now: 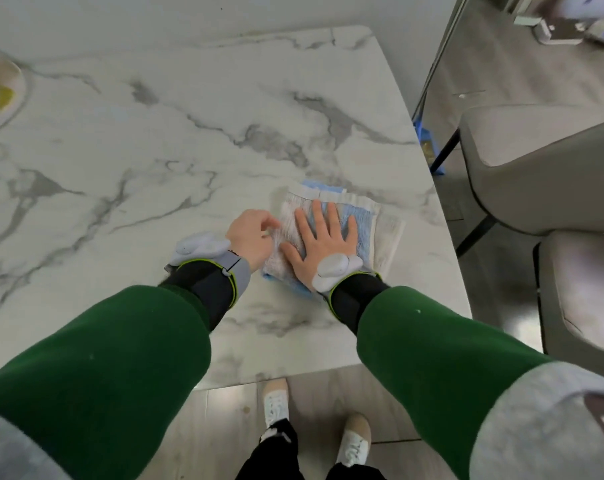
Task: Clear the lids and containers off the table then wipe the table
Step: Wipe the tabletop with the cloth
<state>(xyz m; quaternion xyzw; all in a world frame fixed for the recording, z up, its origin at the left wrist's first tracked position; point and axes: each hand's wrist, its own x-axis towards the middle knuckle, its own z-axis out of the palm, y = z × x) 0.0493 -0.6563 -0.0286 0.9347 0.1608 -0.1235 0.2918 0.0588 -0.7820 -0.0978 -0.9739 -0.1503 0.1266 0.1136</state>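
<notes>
Cloth (366, 220) folded on table (189, 133); right hand (323, 244) flat atop, fingers (316, 216) spread; left hand (250, 237) pinching its edge.

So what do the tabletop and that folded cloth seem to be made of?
The tabletop looks like marble or a marble-look slab: white with grey veins, smooth, with a faint sheen. Whether it is real stone or a print, I cannot tell. The cloth looks like soft woven cotton towelling: folded layers, blue and white stripes, fuzzy nap.
</notes>
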